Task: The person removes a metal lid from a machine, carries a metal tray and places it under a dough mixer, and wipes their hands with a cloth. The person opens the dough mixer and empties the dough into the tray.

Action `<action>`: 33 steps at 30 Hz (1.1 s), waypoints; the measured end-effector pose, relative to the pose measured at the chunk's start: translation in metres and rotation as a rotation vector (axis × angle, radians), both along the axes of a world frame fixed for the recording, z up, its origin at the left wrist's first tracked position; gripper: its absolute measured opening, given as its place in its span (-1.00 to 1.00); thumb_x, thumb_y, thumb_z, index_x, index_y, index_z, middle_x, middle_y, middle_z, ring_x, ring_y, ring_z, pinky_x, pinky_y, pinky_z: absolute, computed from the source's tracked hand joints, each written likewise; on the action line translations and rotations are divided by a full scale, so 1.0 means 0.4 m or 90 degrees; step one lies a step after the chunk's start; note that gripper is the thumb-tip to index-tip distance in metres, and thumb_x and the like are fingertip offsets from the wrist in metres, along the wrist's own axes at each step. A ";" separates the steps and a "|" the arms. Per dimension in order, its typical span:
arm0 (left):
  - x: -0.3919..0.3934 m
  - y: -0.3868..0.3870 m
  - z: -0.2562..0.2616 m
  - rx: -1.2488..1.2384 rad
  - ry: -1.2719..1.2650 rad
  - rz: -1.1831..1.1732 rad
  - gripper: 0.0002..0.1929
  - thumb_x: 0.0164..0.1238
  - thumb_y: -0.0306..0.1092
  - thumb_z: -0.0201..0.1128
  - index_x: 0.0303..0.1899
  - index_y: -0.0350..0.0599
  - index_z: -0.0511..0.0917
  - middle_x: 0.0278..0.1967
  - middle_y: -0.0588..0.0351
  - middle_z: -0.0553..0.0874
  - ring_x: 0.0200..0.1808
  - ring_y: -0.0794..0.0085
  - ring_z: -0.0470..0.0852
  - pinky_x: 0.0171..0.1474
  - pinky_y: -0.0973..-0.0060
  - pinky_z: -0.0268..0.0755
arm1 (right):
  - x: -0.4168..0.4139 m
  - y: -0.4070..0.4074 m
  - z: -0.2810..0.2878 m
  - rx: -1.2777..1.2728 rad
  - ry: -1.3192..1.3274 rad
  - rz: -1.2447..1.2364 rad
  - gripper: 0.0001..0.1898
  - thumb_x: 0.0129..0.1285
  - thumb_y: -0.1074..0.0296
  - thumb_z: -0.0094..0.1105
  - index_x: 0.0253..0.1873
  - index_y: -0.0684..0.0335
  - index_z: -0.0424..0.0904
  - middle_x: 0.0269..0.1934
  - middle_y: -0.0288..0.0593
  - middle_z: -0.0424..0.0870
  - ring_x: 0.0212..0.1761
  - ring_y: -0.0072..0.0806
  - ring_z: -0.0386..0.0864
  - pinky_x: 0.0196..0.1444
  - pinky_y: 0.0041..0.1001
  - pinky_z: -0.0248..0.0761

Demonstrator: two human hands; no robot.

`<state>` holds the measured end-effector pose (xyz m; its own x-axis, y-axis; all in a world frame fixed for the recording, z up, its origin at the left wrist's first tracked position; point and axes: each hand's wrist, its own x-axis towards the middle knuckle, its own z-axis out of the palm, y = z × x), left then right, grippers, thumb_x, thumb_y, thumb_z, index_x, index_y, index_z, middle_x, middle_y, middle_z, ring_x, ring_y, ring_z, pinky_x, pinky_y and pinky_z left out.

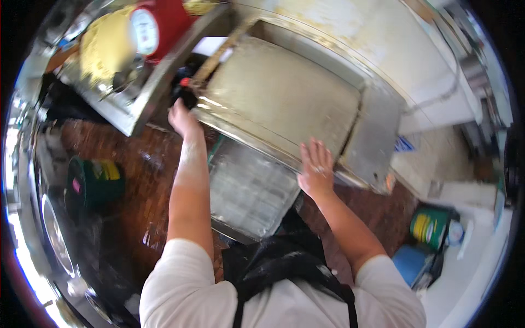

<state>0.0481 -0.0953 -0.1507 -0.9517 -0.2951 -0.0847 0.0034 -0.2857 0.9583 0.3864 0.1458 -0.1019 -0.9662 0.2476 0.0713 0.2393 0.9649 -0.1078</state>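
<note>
Before me is a machine or counter with a broad, pale, flat panel [283, 90] set in a worn metal frame. My right hand [317, 168] lies with its fingers stretched on the panel's near right edge. At the frame's left corner, my left hand [182, 119] reaches to a dark part with a red knob [185, 82]; whether its fingers grip anything is hard to tell. Below the frame's near edge, between my forearms, a metal tray [250, 184] sticks out towards my black apron.
A metal table [143, 98] at the upper left bears a red dial scale [164, 28] and a mound of yellow dough or noodles [96, 49]. A green bucket [96, 182] stands left on the red tiled floor; another green bucket [428, 225] and a blue container [410, 262] stand right.
</note>
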 end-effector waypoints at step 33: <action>0.675 -0.405 -0.069 -0.190 -0.649 -0.562 -0.30 0.40 0.18 0.06 0.40 -0.09 0.27 0.32 -0.03 0.46 0.30 0.18 0.43 0.30 0.07 0.20 | 0.426 0.567 0.110 -0.137 -0.140 -0.335 -0.58 -0.09 0.27 0.44 -0.08 0.32 0.68 -0.28 0.04 0.73 -0.25 -0.16 0.69 -0.13 -0.32 0.50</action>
<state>0.3182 -0.2571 -0.1782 -0.3865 0.2380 -0.8910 -0.8030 0.3884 0.4521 0.5569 0.3725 -0.0580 -0.6967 0.6828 -0.2200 0.7169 0.6732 -0.1811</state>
